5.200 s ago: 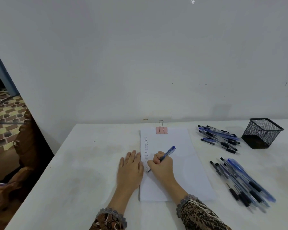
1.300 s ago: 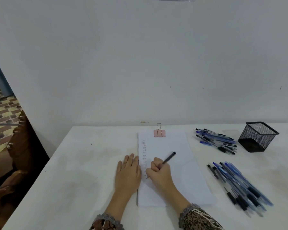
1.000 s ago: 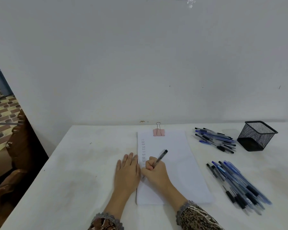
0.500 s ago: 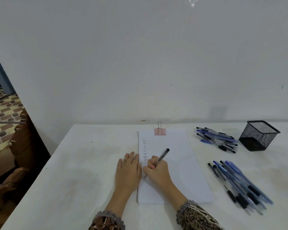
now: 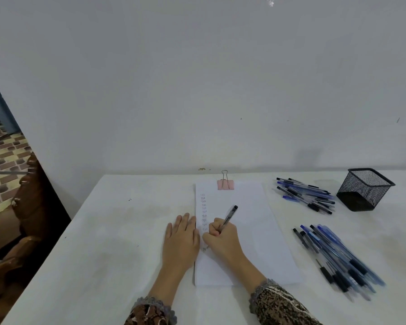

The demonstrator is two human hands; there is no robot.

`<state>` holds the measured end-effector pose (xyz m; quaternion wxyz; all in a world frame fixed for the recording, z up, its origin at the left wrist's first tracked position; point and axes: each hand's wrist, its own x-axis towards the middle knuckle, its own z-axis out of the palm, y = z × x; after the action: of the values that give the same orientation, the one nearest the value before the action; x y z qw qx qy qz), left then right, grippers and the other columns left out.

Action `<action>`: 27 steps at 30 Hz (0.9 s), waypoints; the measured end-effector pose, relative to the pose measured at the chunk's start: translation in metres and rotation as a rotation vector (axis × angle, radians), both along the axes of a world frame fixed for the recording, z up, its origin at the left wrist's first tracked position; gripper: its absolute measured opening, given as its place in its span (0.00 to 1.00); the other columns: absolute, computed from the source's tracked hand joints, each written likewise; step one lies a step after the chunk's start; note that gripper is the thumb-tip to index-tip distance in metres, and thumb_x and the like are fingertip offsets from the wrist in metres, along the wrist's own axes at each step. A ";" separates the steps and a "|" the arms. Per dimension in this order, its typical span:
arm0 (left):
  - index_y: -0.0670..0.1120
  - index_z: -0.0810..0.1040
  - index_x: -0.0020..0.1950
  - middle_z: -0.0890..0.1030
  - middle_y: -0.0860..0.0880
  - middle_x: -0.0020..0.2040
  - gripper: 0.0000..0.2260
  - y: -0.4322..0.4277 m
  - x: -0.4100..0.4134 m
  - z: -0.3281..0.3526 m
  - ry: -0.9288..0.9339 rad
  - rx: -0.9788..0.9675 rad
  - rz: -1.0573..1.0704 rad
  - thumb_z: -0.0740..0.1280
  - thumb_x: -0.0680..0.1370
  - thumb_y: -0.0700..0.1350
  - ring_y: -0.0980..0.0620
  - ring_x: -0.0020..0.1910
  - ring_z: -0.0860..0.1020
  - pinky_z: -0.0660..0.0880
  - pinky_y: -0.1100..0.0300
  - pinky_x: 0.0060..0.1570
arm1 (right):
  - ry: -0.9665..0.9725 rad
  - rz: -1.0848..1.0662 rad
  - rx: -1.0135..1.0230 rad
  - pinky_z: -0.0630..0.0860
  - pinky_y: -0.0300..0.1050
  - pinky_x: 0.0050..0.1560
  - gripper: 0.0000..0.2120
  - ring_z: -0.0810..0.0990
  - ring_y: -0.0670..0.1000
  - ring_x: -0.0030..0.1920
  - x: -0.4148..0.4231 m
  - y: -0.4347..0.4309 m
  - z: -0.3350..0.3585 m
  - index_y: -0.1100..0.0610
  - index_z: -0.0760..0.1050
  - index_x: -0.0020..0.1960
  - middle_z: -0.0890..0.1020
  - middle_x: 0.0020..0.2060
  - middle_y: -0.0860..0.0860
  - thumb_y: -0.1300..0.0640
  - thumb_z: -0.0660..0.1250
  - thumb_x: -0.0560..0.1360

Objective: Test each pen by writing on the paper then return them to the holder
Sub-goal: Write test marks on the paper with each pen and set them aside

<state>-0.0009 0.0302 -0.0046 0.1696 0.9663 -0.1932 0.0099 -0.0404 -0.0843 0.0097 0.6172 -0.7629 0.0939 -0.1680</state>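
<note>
White paper [image 5: 249, 231] lies in the middle of the table, held at its top by a pink binder clip [image 5: 225, 184]. A column of small written words runs down its left margin. My right hand [image 5: 222, 240] grips a black pen [image 5: 230, 215] with its tip on the paper near the bottom of that column. My left hand [image 5: 181, 240] rests flat on the table, fingers straight, against the paper's left edge. The black mesh holder [image 5: 365, 190] stands at the far right with no pens visible inside.
Two heaps of blue and black pens lie right of the paper: a far pile [image 5: 306, 195] beside the holder and a near pile [image 5: 335, 259]. The white table [image 5: 117, 242] meets a white wall behind. Carved wooden furniture [image 5: 26, 202] stands off the left edge.
5.2 s ago my right hand wrote with a blue pen; it now holds a black one. Over the last second the hand has stayed low on the written column, the pen shifting slightly.
</note>
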 end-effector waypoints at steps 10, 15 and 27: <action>0.50 0.50 0.76 0.49 0.52 0.77 0.21 0.000 -0.001 0.000 0.000 0.023 0.002 0.45 0.82 0.49 0.53 0.76 0.46 0.43 0.55 0.73 | -0.008 0.038 0.117 0.62 0.30 0.29 0.26 0.60 0.42 0.25 -0.004 -0.002 0.000 0.50 0.56 0.22 0.61 0.24 0.45 0.75 0.62 0.64; 0.49 0.51 0.76 0.50 0.52 0.77 0.21 -0.001 -0.001 0.000 -0.005 0.008 0.003 0.46 0.82 0.49 0.53 0.76 0.47 0.43 0.54 0.73 | 0.004 0.025 0.998 0.53 0.33 0.16 0.25 0.60 0.44 0.17 -0.006 -0.023 0.012 0.53 0.63 0.24 0.66 0.20 0.49 0.48 0.60 0.78; 0.51 0.50 0.76 0.49 0.53 0.77 0.21 -0.001 -0.001 0.001 -0.016 0.025 0.015 0.45 0.82 0.49 0.54 0.76 0.46 0.43 0.55 0.73 | -0.088 0.011 1.303 0.59 0.34 0.18 0.10 0.62 0.45 0.17 -0.007 -0.037 0.014 0.55 0.74 0.48 0.64 0.21 0.47 0.52 0.57 0.78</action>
<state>-0.0022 0.0292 -0.0035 0.1558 0.9697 -0.1872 0.0167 -0.0470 -0.1211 0.0237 0.9574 -0.2252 0.1473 -0.1047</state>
